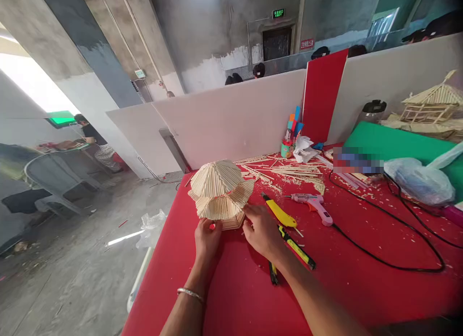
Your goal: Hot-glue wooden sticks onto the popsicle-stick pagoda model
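A model pavilion (220, 189) built of pale wooden sticks stands on the red table (231, 307), with a tiered, slatted roof over a low base. At its front left, my left hand (207, 237) grips the lower part, fingers curled under the roof's edge. My right hand (262, 230) holds the right side, its fingertips partly hidden behind the eave. Just right of that hand lie a yellow utility knife (280, 211) and a black-and-yellow cutter (297, 248). Farther right rests a pink glue gun (313, 203).
Loose sticks (285, 169) and shavings are strewn behind the model. The glue gun's black cable (394, 266) loops over the right side. A plastic bag (419, 179), a green board (401, 141) and another stick model (432, 104) stand at the back right, before a white partition (235, 119).
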Motion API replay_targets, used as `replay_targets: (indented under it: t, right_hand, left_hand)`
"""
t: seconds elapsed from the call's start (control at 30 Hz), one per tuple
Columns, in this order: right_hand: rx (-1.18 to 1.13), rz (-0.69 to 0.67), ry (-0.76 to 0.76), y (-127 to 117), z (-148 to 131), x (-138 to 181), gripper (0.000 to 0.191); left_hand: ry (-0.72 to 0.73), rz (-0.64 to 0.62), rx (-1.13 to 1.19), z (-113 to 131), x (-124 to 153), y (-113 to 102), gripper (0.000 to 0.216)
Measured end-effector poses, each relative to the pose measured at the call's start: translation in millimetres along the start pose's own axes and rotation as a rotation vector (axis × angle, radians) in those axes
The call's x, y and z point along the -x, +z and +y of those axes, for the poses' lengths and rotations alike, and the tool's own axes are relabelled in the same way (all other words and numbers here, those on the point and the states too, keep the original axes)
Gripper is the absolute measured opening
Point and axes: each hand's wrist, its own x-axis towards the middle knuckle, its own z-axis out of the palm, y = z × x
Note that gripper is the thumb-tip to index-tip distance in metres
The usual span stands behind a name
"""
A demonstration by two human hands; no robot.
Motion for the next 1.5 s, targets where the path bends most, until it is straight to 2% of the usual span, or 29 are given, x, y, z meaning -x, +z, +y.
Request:
replay_targets:
  t: [0.1, 0.2, 0.37, 0.53, 0.7, 0.77, 0.93, 1.27, 1.4, 1.5]
  right_hand:
    - [-0.044, -0.104, 0.015, 0, -1, 0, 0.039]
    - [-0.141, -0.143, 0.073, 3, -1, 1, 0.041]
    - [-0.324, -0.194, 0.153, 10, -2, 2, 0.046]
    - [-0.442, -0.268, 0.222, 9, -7, 2, 0.048]
    - [-0.574, -0.347, 0.312, 4, -12, 1, 0.058]
    - [-0.655, -0.364, 0.351, 2, -13, 1, 0.056]
    - [-0.755, -0.332, 0.352, 0, -12, -1, 0.040]
    - [-0.796, -0.306, 0.305, 3, -5, 2, 0.046]
    - [-0.791, -0.279, 0.313, 5, -2, 5, 0.049]
    - [-0.747, -0.220, 0.273, 8, 2, 8, 0.044]
  left_hand:
    - [0.020, 0.024, 0.019, 1, 1, 0, 0.022]
    - [0.063, 0.043, 0.010, 0, 2, 0, 0.022]
    - [0.081, 0.089, -0.160, -3, 1, -1, 0.019]
    - [0.042, 0.007, -0.199, -6, 3, -3, 0.022]
    - [0.114, -0.015, -0.157, -6, 4, -6, 0.025]
    - [0.142, -0.016, -0.144, -4, 4, -7, 0.025]
    - [0.137, -0.017, -0.089, 2, 6, -9, 0.028]
    - [-0.022, -0.106, 0.082, 6, 13, -3, 0.043]
    - [-0.090, -0.123, 0.135, 7, 14, -2, 0.044]
    - [-0.118, -0.152, 0.257, 7, 15, 2, 0.042]
